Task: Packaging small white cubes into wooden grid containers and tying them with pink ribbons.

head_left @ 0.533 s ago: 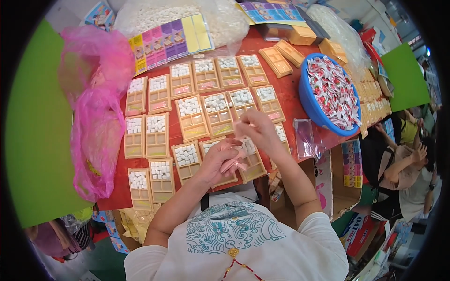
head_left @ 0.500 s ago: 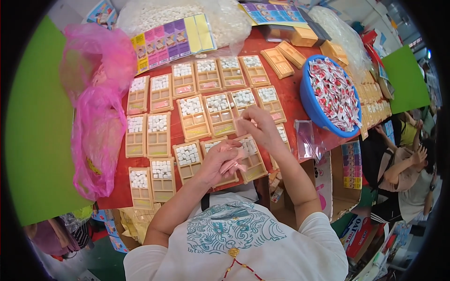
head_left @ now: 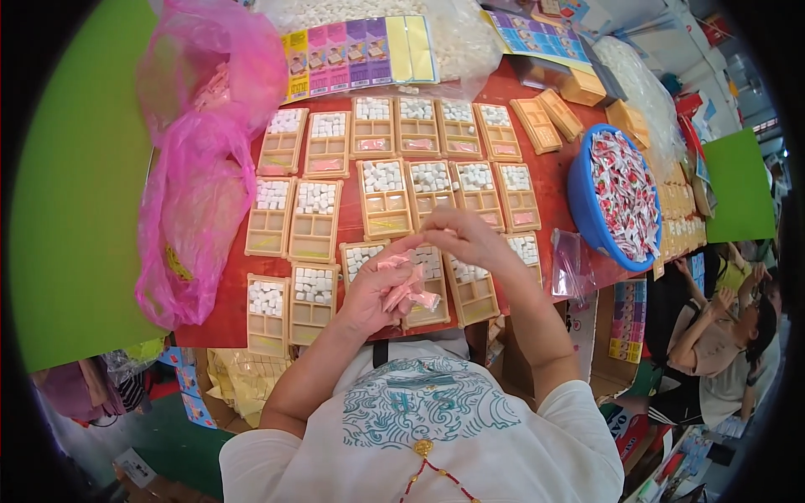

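My left hand (head_left: pixel 366 295) is closed around several small pink packets (head_left: pixel 409 289), which stick out past its fingers and thumb. My right hand (head_left: pixel 466 238) is beside it, its bent fingers drawn together near the left fingertips. Whatever it may be pinching is hidden. Both hands hover over the nearer rows of tan compartment trays (head_left: pixel 475 308). White cubes (head_left: pixel 432 176) fill the large section of each tray. Pink packets also lie in lower compartments of several back-row trays, such as the pink packet (head_left: pixel 371 144). Thin yellow-green pieces (head_left: pixel 267 241) show in others.
To the right stands a blue basin (head_left: pixel 584 189) heaped with red-and-white sachets. A pink plastic bag (head_left: pixel 197 159) covers the left side. Printed card sheets (head_left: pixel 356 54) and a clear bag of white cubes lie at the back. Tan lids (head_left: pixel 537 124) rest on the red table.
My right hand has come from above a middle tray to right beside my left hand. The left still holds the pink packets. The whole scene has shifted rightward in view.
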Available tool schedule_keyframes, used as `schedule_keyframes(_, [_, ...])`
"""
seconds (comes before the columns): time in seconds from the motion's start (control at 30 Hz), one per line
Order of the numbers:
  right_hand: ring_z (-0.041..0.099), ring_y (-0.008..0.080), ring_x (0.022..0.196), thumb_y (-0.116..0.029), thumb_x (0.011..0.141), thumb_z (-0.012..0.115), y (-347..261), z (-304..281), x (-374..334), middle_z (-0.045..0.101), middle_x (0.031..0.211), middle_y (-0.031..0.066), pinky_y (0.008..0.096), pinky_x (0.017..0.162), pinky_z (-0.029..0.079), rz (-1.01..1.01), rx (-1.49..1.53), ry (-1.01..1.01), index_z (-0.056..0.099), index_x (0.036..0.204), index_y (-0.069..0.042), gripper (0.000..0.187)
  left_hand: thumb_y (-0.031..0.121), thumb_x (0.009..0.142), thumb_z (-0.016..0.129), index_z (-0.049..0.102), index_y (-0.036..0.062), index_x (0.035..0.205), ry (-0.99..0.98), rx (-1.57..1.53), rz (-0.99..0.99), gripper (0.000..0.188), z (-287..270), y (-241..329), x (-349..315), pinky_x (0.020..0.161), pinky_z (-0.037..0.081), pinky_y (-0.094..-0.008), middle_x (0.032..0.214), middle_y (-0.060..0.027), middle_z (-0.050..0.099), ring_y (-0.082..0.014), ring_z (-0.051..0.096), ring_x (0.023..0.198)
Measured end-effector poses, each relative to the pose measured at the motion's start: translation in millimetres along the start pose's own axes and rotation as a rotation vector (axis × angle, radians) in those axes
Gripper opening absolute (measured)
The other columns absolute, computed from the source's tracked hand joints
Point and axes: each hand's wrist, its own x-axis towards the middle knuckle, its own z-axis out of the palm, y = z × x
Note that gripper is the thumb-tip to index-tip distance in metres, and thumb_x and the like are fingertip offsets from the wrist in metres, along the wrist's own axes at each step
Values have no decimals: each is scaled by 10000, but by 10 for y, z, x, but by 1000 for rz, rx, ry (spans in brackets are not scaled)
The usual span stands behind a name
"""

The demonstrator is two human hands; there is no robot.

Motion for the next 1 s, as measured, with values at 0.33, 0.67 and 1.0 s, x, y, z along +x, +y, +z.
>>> schedule_keyframes(0.33, [602, 127, 851, -165, 873, 625, -113, 542, 44, 655, 898, 54, 273, 760, 474, 198, 790, 3, 647, 1015, 22, 236, 13, 872, 524, 376, 102, 1422, 53, 30, 49, 577, -38, 56, -78, 386, 410, -189, 987, -77, 617, -103, 582, 549])
schedule_keyframes(0.67, [555, 222, 656, -152, 806, 639, 75, 559, 291, 575, 720, 97, 332, 665, 428, 236, 154, 416, 650, 781, -10, 144, 103, 918, 543, 467, 115, 1293, 227, -151, 67, 382, -244, 145, -176, 417, 454, -256, 833, -84, 635, -143, 608, 538])
schedule_keyframes(1.0, [564, 201, 763, -205, 855, 618, -370, 474, 223, 586, 759, 80, 327, 707, 421, 120, -26, 211, 640, 845, -1, 206, 98, 922, 527, 520, 112, 1183, 179, -234, 225, 262, -408, 165, -208, 481, 481, -292, 890, -97, 634, -173, 634, 636])
